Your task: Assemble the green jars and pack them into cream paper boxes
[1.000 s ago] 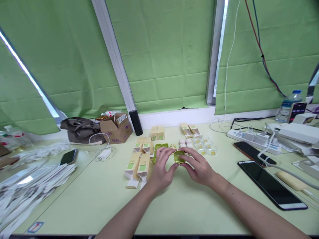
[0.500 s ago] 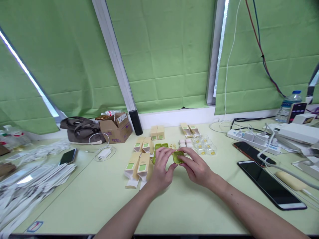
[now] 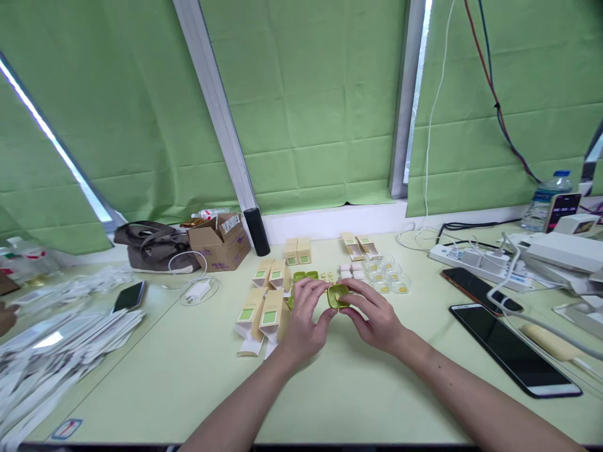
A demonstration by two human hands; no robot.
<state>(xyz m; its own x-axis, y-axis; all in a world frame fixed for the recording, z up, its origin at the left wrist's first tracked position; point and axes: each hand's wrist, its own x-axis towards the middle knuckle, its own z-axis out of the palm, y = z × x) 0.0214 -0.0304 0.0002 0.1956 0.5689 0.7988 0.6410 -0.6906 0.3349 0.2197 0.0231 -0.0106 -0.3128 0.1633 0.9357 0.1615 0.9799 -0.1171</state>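
Between my two hands is a small green square case (image 3: 338,297), tilted so its inside shows. My left hand (image 3: 307,320) pinches its left edge with thumb and fingers. On the right edge, my right hand (image 3: 374,317) grips it the same way. More green cases (image 3: 305,275) lie just behind my left hand, partly covered by it. Small yellow pieces (image 3: 326,276), pale pink blocks (image 3: 351,270) and clear containers with yellow centres (image 3: 387,275) sit behind my hands. Open beige cartons (image 3: 273,314) stand to the left of my left hand.
Further back are more cartons (image 3: 298,251), a black cylinder (image 3: 257,232), a cardboard box (image 3: 220,243) and a bag (image 3: 155,246). Phones (image 3: 513,348) and cables lie right. White strips (image 3: 70,351) cover the far left, where another person's hand (image 3: 6,317) shows at the edge.
The case's inside now shows more openly, as my right fingers have moved from over it to its edge. Another person's hand has appeared at the far left.
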